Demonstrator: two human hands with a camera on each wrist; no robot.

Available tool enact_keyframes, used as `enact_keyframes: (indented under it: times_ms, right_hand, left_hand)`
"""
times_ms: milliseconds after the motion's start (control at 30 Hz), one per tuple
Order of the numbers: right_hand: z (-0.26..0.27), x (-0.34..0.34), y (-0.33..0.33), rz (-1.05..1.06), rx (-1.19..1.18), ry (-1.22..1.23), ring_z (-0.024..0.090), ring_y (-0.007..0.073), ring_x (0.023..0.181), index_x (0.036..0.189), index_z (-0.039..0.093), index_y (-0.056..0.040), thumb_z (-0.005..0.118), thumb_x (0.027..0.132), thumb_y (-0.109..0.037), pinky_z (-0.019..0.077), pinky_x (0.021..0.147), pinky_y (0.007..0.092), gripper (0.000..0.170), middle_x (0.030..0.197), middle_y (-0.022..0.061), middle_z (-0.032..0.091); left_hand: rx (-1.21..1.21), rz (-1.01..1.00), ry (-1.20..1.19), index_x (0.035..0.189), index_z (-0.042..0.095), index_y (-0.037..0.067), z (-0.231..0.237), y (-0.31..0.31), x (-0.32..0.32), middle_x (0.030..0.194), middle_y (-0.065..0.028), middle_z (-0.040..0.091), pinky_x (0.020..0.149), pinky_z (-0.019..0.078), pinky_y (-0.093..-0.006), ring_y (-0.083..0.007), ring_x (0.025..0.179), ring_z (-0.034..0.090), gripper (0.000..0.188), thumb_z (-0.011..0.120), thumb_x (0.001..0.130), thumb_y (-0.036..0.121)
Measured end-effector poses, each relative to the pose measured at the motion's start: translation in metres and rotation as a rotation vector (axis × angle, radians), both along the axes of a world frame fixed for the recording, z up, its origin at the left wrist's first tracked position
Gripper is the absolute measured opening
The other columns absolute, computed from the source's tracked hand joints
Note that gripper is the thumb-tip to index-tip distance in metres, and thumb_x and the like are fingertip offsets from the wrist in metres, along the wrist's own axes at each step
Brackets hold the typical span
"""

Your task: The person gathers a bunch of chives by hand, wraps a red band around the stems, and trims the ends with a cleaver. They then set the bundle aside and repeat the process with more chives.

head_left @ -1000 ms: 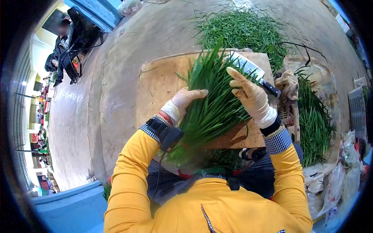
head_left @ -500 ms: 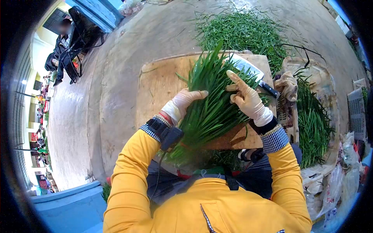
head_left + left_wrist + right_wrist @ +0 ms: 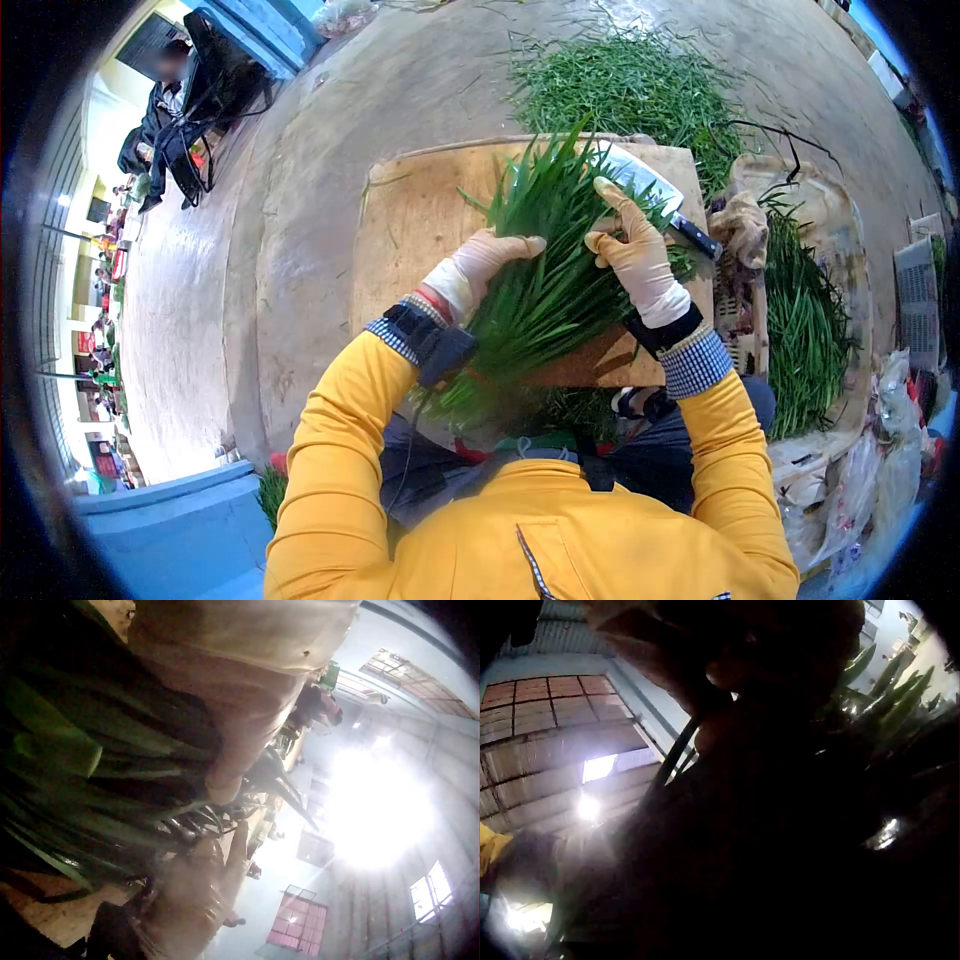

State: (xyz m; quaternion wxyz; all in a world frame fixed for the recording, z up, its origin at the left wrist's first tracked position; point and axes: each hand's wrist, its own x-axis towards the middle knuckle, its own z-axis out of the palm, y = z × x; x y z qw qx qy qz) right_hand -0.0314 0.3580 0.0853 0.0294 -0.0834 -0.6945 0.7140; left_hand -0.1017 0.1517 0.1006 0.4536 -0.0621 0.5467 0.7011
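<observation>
A thick bunch of long, flat garlic chives (image 3: 545,290) slants over a wooden board (image 3: 410,215), its near ends close to the person's lap. My gloved left hand (image 3: 473,268) grips the bunch from the left, thumb lying across the leaves. On the right side, my gloved right hand (image 3: 640,258) has its index finger stretched out, while thumb and other fingertips pinch at outer leaves. In the right wrist view, a thin leaf (image 3: 676,754) runs out from between dark fingertips. A broad-bladed knife (image 3: 692,236) lies at the board's far right, its blade partly covered by leaves.
Loose green leaves (image 3: 630,90) are heaped on the floor beyond the board. At right stands a crate (image 3: 840,190) with more chives (image 3: 800,320) and a crumpled cloth (image 3: 740,230). Plastic bags (image 3: 880,430) lie nearer. A seated person (image 3: 165,110) is at far left.
My right hand has come slightly in toward the bunch, its thumb and fingertips drawn closer together. The left hand keeps its hold on the chives, and the knife lies where it was.
</observation>
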Motion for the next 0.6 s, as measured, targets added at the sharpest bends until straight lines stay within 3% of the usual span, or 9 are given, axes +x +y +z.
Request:
enact_keyframes:
  times_ms: [167, 233, 267, 367, 433, 500, 533, 567, 600]
  right_hand:
    - [-0.026, -0.003, 0.004, 0.025, 0.426, 0.35, 0.057, 0.0136, 0.063, 0.134, 0.045, -0.0148, 0.058, 0.08, 0.005, 0.0499, 0.058, 0.025, 0.06, 0.083, 0.0067, 0.061]
    - [-0.013, 0.003, 0.001, 0.028, 1.345, 0.46, 0.061, 0.0221, 0.064, 0.132, 0.046, -0.0151, 0.055, 0.085, -0.001, 0.0519, 0.061, 0.0303, 0.049, 0.088, 0.0115, 0.063]
    - [-0.006, 0.003, -0.003, 0.074, 1.41, 0.294, 0.062, 0.0264, 0.071, 0.13, 0.047, -0.0121, 0.052, 0.088, -0.008, 0.0521, 0.066, 0.0379, 0.042, 0.092, 0.0158, 0.063]
    - [-0.054, -0.032, 0.037, -0.339, 1.073, 0.565, 0.062, 0.0279, 0.081, 0.13, 0.045, -0.008, 0.054, 0.087, -0.008, 0.0499, 0.078, 0.0414, 0.045, 0.093, 0.0163, 0.062]
    - [-0.005, -0.039, 0.052, -0.222, -0.036, 0.419, 0.061, 0.0302, 0.098, 0.131, 0.044, -0.0044, 0.055, 0.086, -0.004, 0.0437, 0.094, 0.0393, 0.047, 0.107, 0.017, 0.062]
    - [0.013, -0.032, 0.07, -0.447, 1.372, 0.575, 0.054, 0.0173, 0.105, 0.142, 0.034, -0.0121, 0.056, 0.083, 0.006, 0.0423, 0.095, 0.026, 0.066, 0.14, 0.0055, 0.045]
    - [0.019, -0.027, 0.08, -0.51, 1.367, 0.566, 0.056, 0.0133, 0.094, 0.139, 0.04, -0.0092, 0.054, 0.085, 0.005, 0.0458, 0.087, 0.0226, 0.057, 0.129, 0.0049, 0.055]
    - [0.013, -0.017, 0.094, -0.517, 1.376, 0.559, 0.056, 0.0133, 0.094, 0.139, 0.04, -0.0092, 0.054, 0.085, 0.005, 0.0458, 0.087, 0.0226, 0.057, 0.129, 0.0049, 0.055]
    - [0.002, 0.001, 0.107, -0.449, 1.002, 0.46, 0.057, 0.0122, 0.088, 0.133, 0.046, -0.008, 0.054, 0.086, 0.005, 0.0476, 0.082, 0.0223, 0.05, 0.12, 0.0055, 0.058]
  left_hand:
    - [0.003, -0.003, 0.059, 0.113, 0.061, 0.002, -0.008, -0.001, -0.001, 0.101, -0.0097, 0.067, 0.078, 0.0536, -0.0354, -0.0208, 0.085, 0.066, 0.035, 0.069, 0.081, 0.014]
    - [0.026, -0.015, 0.032, 0.114, 0.06, 0.002, -0.007, -0.001, -0.002, 0.102, -0.0094, 0.067, 0.08, 0.0529, -0.0351, -0.0205, 0.087, 0.065, 0.037, 0.07, 0.08, 0.013]
    - [0.028, -0.014, 0.032, 0.114, 0.06, 0.002, -0.007, -0.001, -0.001, 0.102, -0.0094, 0.067, 0.08, 0.0529, -0.0351, -0.0205, 0.087, 0.065, 0.037, 0.07, 0.08, 0.013]
    - [0.047, -0.023, -0.008, 0.115, 0.06, 0.003, -0.001, -0.001, 0.002, 0.103, -0.0093, 0.067, 0.079, 0.0528, -0.0347, -0.0201, 0.085, 0.065, 0.039, 0.071, 0.079, 0.014]
    - [-0.063, 0.002, 0.152, 0.115, 0.06, 0.003, -0.008, -0.003, -0.007, 0.104, -0.0089, 0.066, 0.081, 0.0516, -0.034, -0.0195, 0.087, 0.064, 0.041, 0.073, 0.078, 0.015]
    - [-0.339, -0.041, 0.499, 0.115, 0.058, -0.001, 0.009, -0.014, -0.02, 0.105, -0.0093, 0.065, 0.083, 0.0484, -0.0317, -0.0186, 0.094, 0.06, 0.048, 0.072, 0.079, 0.027]
    - [-0.773, -0.058, 0.815, 0.117, 0.054, -0.004, 0.008, -0.021, -0.043, 0.104, -0.0127, 0.065, 0.082, 0.0487, -0.0327, -0.0225, 0.093, 0.061, 0.056, 0.071, 0.08, 0.034]
    - [-0.764, -0.066, 0.818, 0.117, 0.054, -0.004, 0.0, -0.031, -0.044, 0.104, -0.0127, 0.065, 0.082, 0.0487, -0.0327, -0.0225, 0.093, 0.061, 0.056, 0.071, 0.08, 0.034]
    - [-0.878, -0.153, 0.927, 0.124, 0.042, -0.005, 0.009, -0.04, -0.027, 0.114, -0.0185, 0.051, 0.089, 0.0411, -0.0359, -0.0275, 0.104, 0.05, 0.072, 0.071, 0.077, 0.041]
